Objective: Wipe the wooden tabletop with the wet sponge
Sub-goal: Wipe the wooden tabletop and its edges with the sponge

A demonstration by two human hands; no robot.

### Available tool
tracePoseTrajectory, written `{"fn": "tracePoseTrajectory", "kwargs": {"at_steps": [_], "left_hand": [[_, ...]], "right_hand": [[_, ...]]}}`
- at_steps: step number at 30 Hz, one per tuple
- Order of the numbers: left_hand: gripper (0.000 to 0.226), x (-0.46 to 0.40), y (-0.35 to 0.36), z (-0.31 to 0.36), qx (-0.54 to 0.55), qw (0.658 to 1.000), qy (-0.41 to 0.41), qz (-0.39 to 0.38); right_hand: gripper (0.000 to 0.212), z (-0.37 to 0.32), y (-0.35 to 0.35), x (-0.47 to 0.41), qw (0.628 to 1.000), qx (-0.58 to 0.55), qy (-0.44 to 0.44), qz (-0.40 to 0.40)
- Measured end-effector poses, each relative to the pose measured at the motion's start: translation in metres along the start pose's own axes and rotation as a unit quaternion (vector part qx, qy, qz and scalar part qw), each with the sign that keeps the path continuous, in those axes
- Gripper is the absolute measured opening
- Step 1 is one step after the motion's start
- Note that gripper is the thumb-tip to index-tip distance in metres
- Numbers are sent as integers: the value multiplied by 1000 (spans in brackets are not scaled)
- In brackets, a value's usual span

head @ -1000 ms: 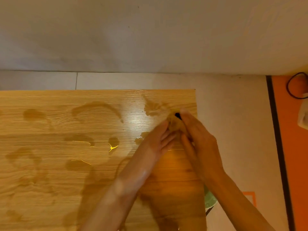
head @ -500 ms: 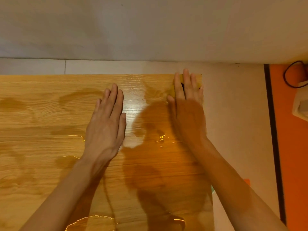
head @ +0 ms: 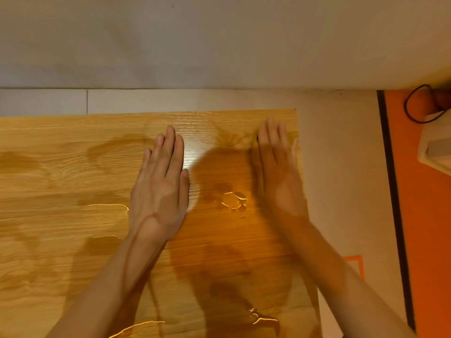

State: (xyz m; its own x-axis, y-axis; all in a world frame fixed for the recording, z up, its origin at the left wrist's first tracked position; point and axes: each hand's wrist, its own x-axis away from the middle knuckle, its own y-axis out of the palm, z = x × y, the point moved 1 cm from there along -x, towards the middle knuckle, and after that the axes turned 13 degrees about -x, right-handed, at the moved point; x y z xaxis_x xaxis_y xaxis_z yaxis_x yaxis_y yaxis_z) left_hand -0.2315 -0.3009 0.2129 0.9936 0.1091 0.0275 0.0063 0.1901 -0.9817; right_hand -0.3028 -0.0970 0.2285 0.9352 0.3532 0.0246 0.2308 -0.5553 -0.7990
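Under the right hand [head: 280,172], near the far right corner of the wooden worktop [head: 73,167] | grip: flat palm, fingers straight, pressing the mostly hidden sponge [head: 253,140] | left hand [head: 161,191] flat, holding nothing | risk: sponge may slide off the right edge; puddles [head: 231,201] could run over.
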Motion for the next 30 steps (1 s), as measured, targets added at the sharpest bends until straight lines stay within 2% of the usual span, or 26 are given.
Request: {"fn": "tracePoseTrajectory", "kwargs": {"at_steps": [3, 8, 13, 15, 20, 23, 25, 28, 30], "left_hand": [[57, 1, 0, 2, 1, 1000, -3, 1], [56, -1, -3, 2, -5, 1000, -4, 9], [55, 1, -8, 4, 31, 1000, 0, 0], [56, 3, -14, -2, 53, 999, 5, -1], [60, 26, -21, -39, 0, 999, -48, -20], [60, 29, -17, -42, -13, 998, -51, -20], [60, 29, -16, -40, -23, 998, -52, -11], [59, 29, -17, -38, -24, 998, -54, -6], [58, 29, -19, -38, -16, 999, -50, 3]], "right_hand": [[52, 1, -6, 44, 999, -4, -42, -35], [48, 4, -11, -62, 996, 3, 78, 48], [49, 14, -13, -39, 998, -32, 34, 46], [55, 13, -16, -40, 996, -49, 43, 54], [59, 0, -9, -46, 991, -66, 82, 85], [51, -14, -1, -56, 974, -97, 140, 147], [48, -34, 15, -59, 977, -47, 145, 150], [49, -89, 65, -53, 997, 7, 5, 75], [51, -104, 80, -45, 995, 14, -100, 8]]}}
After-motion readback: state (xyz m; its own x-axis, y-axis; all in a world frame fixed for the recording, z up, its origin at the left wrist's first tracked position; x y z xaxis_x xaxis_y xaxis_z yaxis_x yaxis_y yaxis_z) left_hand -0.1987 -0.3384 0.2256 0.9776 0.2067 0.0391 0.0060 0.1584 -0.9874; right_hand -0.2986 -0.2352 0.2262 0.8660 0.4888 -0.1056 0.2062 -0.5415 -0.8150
